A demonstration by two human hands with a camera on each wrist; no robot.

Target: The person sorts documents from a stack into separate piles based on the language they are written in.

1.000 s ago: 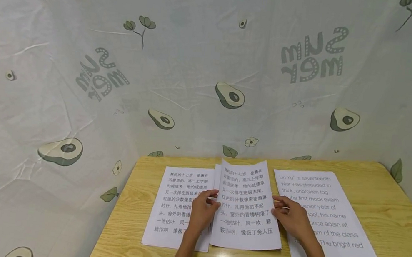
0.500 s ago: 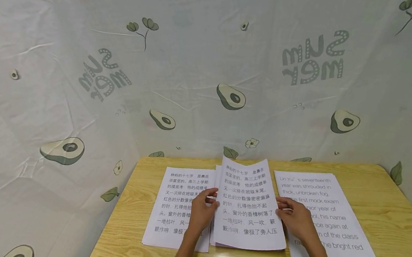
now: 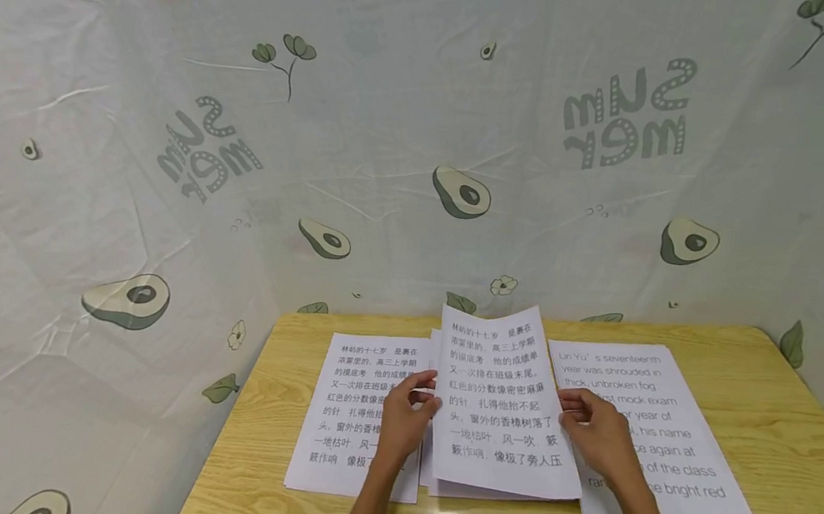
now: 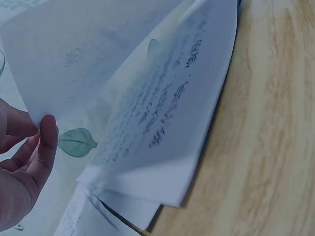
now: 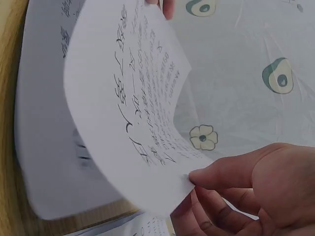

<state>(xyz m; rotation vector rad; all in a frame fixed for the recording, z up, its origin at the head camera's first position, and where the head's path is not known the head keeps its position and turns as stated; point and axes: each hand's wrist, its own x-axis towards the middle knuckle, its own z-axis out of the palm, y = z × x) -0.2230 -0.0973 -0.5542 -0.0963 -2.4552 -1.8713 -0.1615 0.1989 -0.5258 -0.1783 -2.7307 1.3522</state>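
A printed paper sheet with large Chinese text is raised and bowed between both hands. Its left edge is pinched by my left hand, thumb against fingers. On the opposite edge, my right hand grips with its thumb on the printed face, as the right wrist view shows of the sheet and hand. Underneath, more printed paper lies on the wooden table, apart from the lifted sheet in the left wrist view. The lifted sheet hides most of that paper in the head view.
On the left lies a stack of Chinese-text paper, partly behind my left forearm. English-text paper lies at the right, partly under my right hand. The wooden table ends against a white avocado-patterned cloth.
The sheet has risen from the paper beneath and shifted slightly right, its top edge now higher. My right hand has moved right with it; my left has barely moved.
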